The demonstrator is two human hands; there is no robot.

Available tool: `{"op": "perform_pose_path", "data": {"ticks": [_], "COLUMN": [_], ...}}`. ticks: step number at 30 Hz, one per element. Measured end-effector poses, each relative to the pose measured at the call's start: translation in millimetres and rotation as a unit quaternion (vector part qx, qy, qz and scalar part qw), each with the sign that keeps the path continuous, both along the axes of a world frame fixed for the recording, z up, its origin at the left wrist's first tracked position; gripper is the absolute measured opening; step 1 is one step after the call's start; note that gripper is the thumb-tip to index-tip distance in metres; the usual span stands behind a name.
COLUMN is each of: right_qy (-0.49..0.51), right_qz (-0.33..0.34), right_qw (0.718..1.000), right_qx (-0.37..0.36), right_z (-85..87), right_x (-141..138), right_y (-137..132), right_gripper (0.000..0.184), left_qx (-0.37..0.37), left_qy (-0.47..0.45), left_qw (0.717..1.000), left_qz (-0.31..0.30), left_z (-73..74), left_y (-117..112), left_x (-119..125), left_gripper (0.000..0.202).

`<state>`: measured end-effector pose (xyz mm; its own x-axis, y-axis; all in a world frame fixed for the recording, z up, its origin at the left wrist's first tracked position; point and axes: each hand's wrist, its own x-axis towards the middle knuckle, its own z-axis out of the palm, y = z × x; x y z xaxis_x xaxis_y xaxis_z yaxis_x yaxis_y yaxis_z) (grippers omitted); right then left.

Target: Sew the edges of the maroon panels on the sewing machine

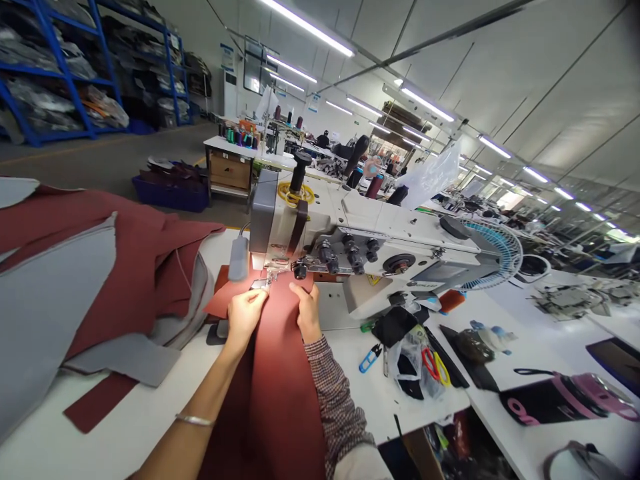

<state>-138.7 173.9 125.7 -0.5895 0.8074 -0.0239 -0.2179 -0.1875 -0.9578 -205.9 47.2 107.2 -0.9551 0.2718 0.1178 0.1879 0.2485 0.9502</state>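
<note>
your left hand [246, 313] is pinched, thumb and forefinger drawn together on the red cloth [287, 387], just in front of the presser foot [271, 277] of the sewing machine [345, 220]. your right hand [309, 313] rests at the cloth's right side, thumb stretched in over it and apart from the forefinger; you aren't clamping there. the cloth lies between your two hands, its far end under the machine's head by the foot, the rest running back toward you between your forearms. one flap sticks out to the left, beyond your left fingertips.

left of your left arm, well apart from your grip, a heap of red and grey pieces [135, 267] covers part of the table [115, 460]. right of your right sleeve [334, 387] lie blue snips [370, 359] and, farther over, scissors [436, 367] with red and yellow handles.
</note>
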Motion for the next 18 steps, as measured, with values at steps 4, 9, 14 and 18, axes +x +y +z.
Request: {"op": "perform_pose_path", "data": {"ticks": [4, 9, 14, 18], "right_qy": [0.002, 0.024, 0.015, 0.041], "right_qz": [0.012, 0.03, 0.023, 0.053], "right_qw": [1.0, 0.999, 1.0, 0.997], "right_qx": [-0.004, 0.002, 0.013, 0.023], "right_z": [-2.9, -2.3, -1.0, 1.5], "right_x": [-1.8, -3.8, -5.7, -7.2], "right_y": [3.3, 5.4, 5.8, 6.8], "right_gripper": [0.046, 0.043, 0.042, 0.037], "left_qx": [-0.01, -0.029, -0.043, -0.05], "left_qy": [-0.005, -0.005, 0.007, 0.004], "left_qw": [1.0, 0.999, 0.999, 0.999], "left_qz": [0.012, 0.024, 0.016, 0.01], "left_z": [3.2, 6.2, 8.0, 8.2], "left_y": [1.2, 1.8, -0.2, -1.0], "left_x": [1.8, 3.1, 1.8, 0.8], "left_gripper": [0.04, 0.041, 0.043, 0.044]}}
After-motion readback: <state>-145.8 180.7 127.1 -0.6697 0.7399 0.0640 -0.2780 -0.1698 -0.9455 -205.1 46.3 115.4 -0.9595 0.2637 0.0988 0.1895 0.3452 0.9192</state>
